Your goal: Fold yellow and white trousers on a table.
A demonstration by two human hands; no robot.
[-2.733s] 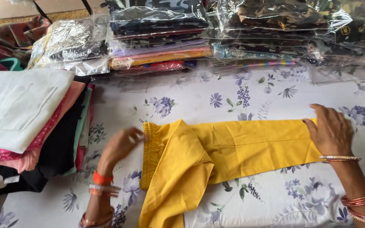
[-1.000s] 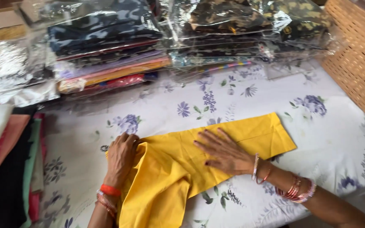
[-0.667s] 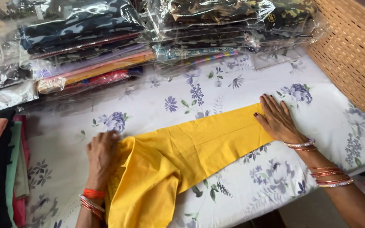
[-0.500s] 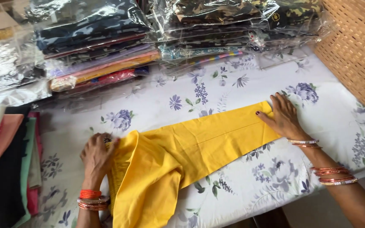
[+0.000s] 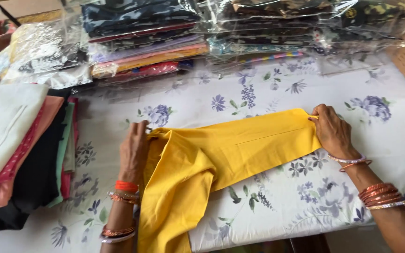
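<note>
Flat across the flower-printed sheet lies a yellow garment, one end spread toward the right and the other bunched and hanging over the near edge; the left hand has its fingers closed on the bunched end, and the right hand pinches the far corner between curled fingers. Beside the left arm sits a stack of folded cloth; behind the garment, well apart from it, lie plastic-wrapped fabric packs.

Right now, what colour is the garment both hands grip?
Plain yellow garment, no print; seen in the head view.
</note>
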